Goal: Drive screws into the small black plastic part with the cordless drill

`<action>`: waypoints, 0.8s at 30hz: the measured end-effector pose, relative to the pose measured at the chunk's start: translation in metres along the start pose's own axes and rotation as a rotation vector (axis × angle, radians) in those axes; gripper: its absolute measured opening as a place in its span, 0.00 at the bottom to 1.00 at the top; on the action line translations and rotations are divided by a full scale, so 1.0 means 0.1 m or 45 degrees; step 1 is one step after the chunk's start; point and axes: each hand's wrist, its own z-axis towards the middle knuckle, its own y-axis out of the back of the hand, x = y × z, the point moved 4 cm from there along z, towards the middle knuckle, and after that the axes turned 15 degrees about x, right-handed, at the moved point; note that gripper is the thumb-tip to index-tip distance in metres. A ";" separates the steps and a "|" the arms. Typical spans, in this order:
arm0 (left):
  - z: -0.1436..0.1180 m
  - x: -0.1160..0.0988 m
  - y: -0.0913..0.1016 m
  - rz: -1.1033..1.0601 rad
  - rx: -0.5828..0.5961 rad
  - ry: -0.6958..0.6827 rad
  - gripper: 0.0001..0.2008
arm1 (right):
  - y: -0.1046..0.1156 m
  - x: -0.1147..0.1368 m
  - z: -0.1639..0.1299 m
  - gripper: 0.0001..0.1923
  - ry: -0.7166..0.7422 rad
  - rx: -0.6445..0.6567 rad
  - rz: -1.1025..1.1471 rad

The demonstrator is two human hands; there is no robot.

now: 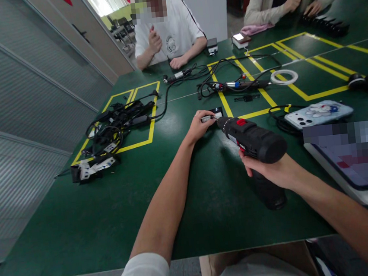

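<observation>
My right hand (pixel 265 169) is wrapped round the grip of a black cordless drill (pixel 255 137) with red switches. The drill points left and away from me. Its tip reaches a small black-and-silver part (pixel 208 118) that my left hand (pixel 200 125) pinches against the table. Just behind those fingers sits a small dark block (pixel 216 110), partly covered by the hand and the drill's chuck. I cannot make out exactly where the bit meets the part.
On the green table (pixel 192 224), tangled black cables (pixel 117 120) lie left. Corded screwdrivers (pixel 231 85) and a white tubing coil (pixel 284 77) lie beyond my hands. A phone (pixel 318 114) and a tablet-like device (pixel 345 161) are right. Two people sit opposite.
</observation>
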 end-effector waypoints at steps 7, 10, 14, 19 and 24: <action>0.00 0.01 0.00 -0.018 -0.001 0.013 0.08 | 0.00 -0.03 0.03 0.03 0.009 0.016 0.021; -0.01 0.00 0.00 -0.022 -0.004 0.006 0.08 | 0.01 -0.06 0.05 0.03 0.012 0.032 0.023; -0.01 -0.01 0.00 -0.011 0.001 0.009 0.08 | 0.01 -0.07 0.05 0.03 0.019 0.038 0.007; -0.01 -0.03 0.01 -0.016 0.006 -0.007 0.08 | 0.01 -0.06 0.05 0.03 0.025 0.036 -0.010; -0.01 -0.02 0.00 -0.012 -0.002 -0.004 0.08 | 0.01 -0.06 0.05 0.03 0.013 0.036 0.008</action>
